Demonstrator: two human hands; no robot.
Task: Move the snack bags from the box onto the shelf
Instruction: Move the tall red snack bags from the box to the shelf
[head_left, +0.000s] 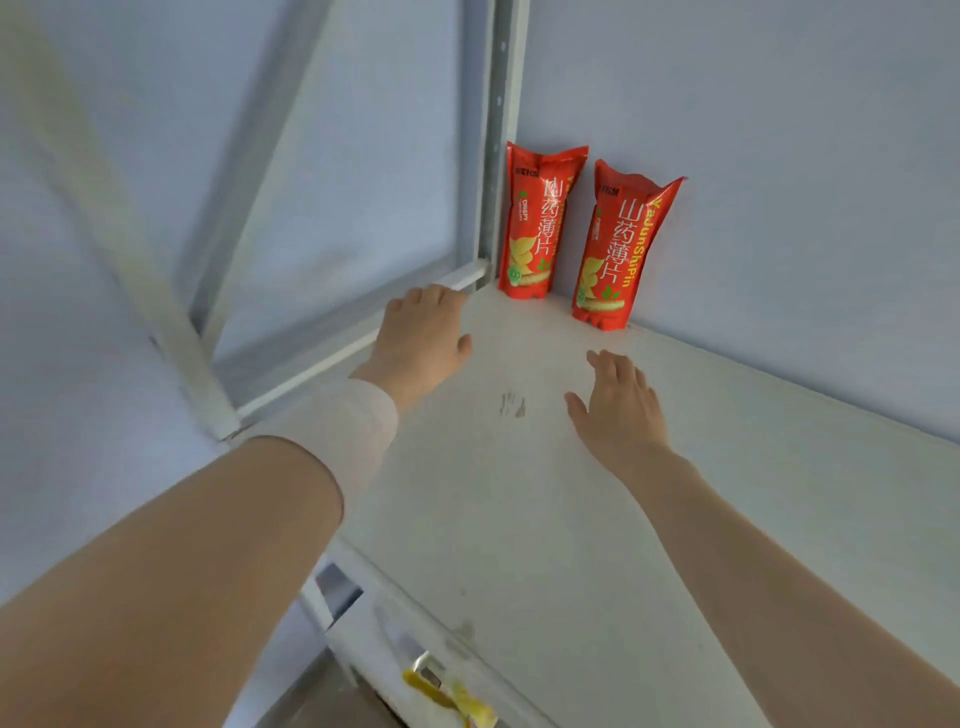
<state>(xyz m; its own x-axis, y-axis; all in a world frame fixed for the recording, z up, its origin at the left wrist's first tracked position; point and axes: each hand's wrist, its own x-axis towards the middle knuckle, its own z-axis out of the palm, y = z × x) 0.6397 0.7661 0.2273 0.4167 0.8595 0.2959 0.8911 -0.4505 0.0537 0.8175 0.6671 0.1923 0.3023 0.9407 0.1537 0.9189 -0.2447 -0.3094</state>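
Note:
Two red snack bags stand upright at the back of the white shelf (519, 493), leaning on the wall. The left bag (537, 223) is beside the metal upright, the right bag (621, 249) a little apart from it. My left hand (423, 338) hovers over the shelf's left edge, fingers relaxed, holding nothing. My right hand (618, 410) is over the shelf in front of the right bag, fingers spread and empty. The box is not in view.
A grey metal upright (498, 130) and slanted braces (249, 171) frame the shelf's left side. A pale wall (779, 182) closes the back. Something yellow (452, 696) shows below the shelf's front edge.

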